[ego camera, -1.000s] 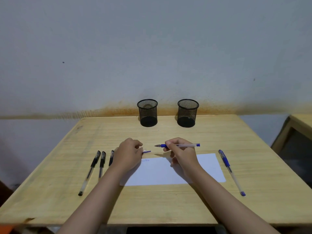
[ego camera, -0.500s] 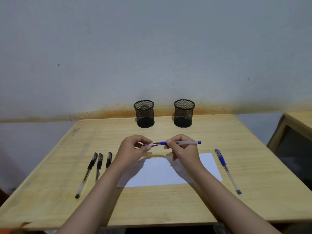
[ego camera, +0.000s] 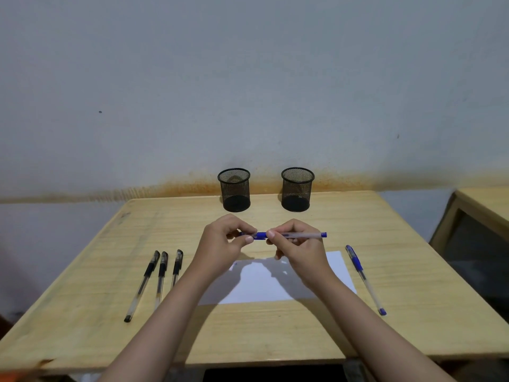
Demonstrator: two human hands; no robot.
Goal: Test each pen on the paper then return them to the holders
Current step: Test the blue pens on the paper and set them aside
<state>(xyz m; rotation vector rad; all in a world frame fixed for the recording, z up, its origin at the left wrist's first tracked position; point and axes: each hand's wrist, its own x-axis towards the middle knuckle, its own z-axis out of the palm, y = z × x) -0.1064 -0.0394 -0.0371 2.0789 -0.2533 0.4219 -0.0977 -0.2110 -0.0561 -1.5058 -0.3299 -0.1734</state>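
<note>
Above the white paper point(ego camera: 264, 285) I hold a blue pen point(ego camera: 300, 235) level. My right hand point(ego camera: 297, 248) pinches its clear barrel. My left hand point(ego camera: 224, 244) pinches the blue cap point(ego camera: 259, 235) at the pen's tip end, with the cap seated over the tip. Three black pens point(ego camera: 161, 274) lie side by side left of the paper. Another blue pen point(ego camera: 363, 277) lies right of the paper. Two black mesh holders, the left holder point(ego camera: 235, 190) and the right holder point(ego camera: 297, 189), stand at the table's far edge, and I see no pens in them.
The wooden table point(ego camera: 275, 326) stands against a grey wall. A second wooden piece of furniture point(ego camera: 482, 216) stands off to the right.
My left hand brought the blue cap up to the pen's tip and pushed it on. Both hands rose slightly and came together above the paper.
</note>
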